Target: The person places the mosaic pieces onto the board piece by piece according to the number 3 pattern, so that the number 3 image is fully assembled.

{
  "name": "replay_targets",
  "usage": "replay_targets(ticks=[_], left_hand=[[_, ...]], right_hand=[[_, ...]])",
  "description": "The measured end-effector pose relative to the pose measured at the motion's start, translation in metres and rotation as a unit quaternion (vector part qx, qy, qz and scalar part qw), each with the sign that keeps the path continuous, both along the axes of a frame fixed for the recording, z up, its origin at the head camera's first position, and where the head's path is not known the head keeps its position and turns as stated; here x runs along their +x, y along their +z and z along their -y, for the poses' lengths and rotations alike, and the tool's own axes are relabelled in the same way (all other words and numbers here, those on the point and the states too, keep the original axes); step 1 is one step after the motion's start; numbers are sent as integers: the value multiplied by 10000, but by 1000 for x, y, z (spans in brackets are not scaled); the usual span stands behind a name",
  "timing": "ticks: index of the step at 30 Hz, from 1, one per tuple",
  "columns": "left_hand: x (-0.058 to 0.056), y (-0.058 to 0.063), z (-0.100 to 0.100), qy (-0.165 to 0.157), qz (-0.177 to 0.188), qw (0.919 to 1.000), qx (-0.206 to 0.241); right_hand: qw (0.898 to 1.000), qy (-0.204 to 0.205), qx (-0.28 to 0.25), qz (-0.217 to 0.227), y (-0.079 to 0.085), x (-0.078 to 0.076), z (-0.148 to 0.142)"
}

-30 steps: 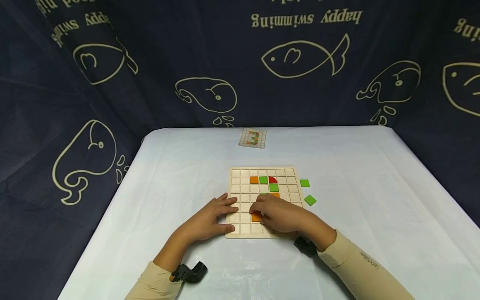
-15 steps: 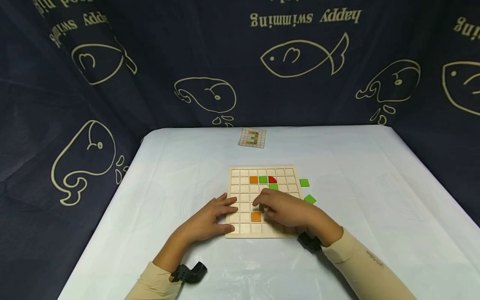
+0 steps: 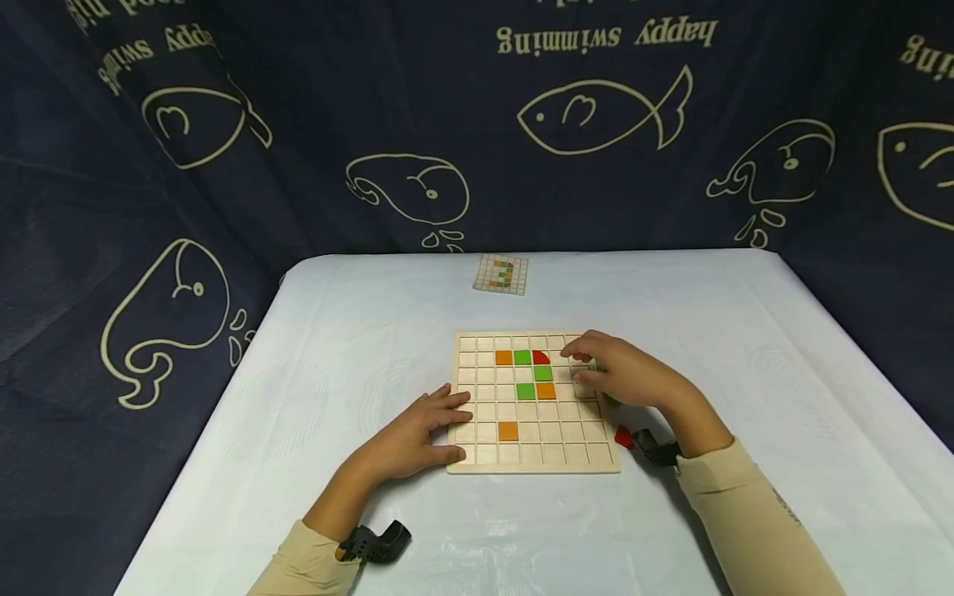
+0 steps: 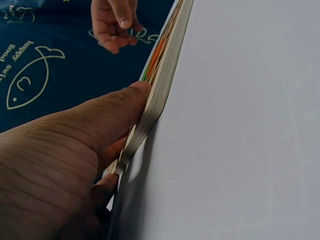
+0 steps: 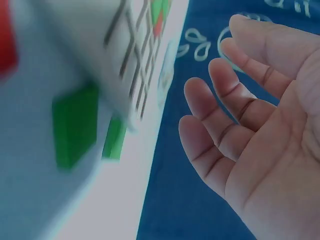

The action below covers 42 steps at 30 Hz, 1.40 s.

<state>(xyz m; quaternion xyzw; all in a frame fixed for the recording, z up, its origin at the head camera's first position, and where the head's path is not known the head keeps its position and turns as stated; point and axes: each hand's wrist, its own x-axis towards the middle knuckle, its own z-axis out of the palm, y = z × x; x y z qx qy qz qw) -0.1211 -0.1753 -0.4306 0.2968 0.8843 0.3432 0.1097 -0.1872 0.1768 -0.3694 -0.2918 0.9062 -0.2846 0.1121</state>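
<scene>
A wooden grid board (image 3: 488,411) lies flat on the white table. Set in its squares are an orange tile (image 3: 503,358), a green tile (image 3: 522,358), a red quarter-round tile (image 3: 541,358) and several more green and orange ones. My left hand (image 3: 419,434) rests on the board's left edge, fingers spread and thumb (image 4: 115,107) touching the rim. Over the board's right edge hovers my right hand (image 3: 629,372), fingers loosely bent and holding nothing. Two green tiles lie on the table beside the board, largely covered by this hand in the head view; the right wrist view shows them, one green tile (image 5: 75,127) nearer the camera.
A red tile (image 3: 623,437) lies right of the board, close to the right wrist's black camera (image 3: 656,449). Farther back is a small card (image 3: 501,274) printed with a coloured grid pattern. A dark blue curtain (image 3: 477,124) with fish drawings hangs behind the table (image 3: 335,331).
The right hand has left the board's lower middle and moved right and away toward the green tiles. The orange tile it was touching now lies uncovered in its square. The left hand stays put.
</scene>
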Motion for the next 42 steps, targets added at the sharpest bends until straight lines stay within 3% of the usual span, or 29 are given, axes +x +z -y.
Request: replay_targets(ticks=[10,27,42], left_hand=[[0,0,0,42,-4,10000,-22],[1,0,0,18,-13,10000,-33],[0,-2,0,-50,-139,9998,94]], right_hand=[[9977,-661,84,132,-8,-11,-28],[9964,-804,170,209,-32,-25,-45],[9958,-784,343,329,-36,-26,-42]])
